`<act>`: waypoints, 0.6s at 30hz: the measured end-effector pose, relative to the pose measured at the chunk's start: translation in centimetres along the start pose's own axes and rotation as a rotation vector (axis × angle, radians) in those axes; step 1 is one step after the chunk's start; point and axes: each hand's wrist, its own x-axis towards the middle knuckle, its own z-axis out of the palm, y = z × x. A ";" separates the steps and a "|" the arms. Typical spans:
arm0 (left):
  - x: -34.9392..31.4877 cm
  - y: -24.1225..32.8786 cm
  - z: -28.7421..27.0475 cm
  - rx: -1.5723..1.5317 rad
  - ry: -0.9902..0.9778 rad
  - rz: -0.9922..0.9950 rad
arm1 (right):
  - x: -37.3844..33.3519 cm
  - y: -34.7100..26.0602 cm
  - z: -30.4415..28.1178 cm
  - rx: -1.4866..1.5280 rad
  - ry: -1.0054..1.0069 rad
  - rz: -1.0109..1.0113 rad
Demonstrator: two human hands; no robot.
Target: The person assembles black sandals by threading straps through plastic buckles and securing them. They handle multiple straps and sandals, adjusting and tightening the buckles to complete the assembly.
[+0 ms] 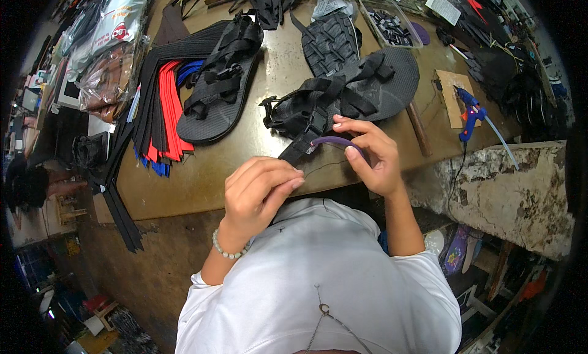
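Note:
A black strap sandal (383, 87) lies on the table in front of me, its webbing straps and buckles pointing toward me. One loose black strap (298, 148) runs from it to my left hand (260, 185), whose thumb and fingers are pinched at its end. My right hand (373, 155) holds a thin, curved purple strip (335, 139) between thumb and fingers, with one end near the strap. The strip's exact kind cannot be made out. A fine dark thread lies between the hands. Another black sandal (223, 84) rests upright to the left.
Black, red (169, 112) and blue webbing strips lie left. A patterned black sole (331, 44) and a clear box (392, 23) of small black pieces stand at the back. A blue glue gun (471, 115) sits right on cardboard, near a dark rod (419, 130).

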 end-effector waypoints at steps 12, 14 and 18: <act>0.0 -0.1 -1.1 0.043 -0.360 -0.282 | -7.1 -0.1 -15.7 -0.713 0.194 0.759; 0.4 -0.4 -1.3 0.076 -0.257 -0.257 | -8.5 -0.1 -17.3 -0.577 0.315 0.750; 1.1 -0.7 -1.7 0.067 -0.233 -0.275 | -8.1 -0.6 -17.2 -0.525 0.390 0.749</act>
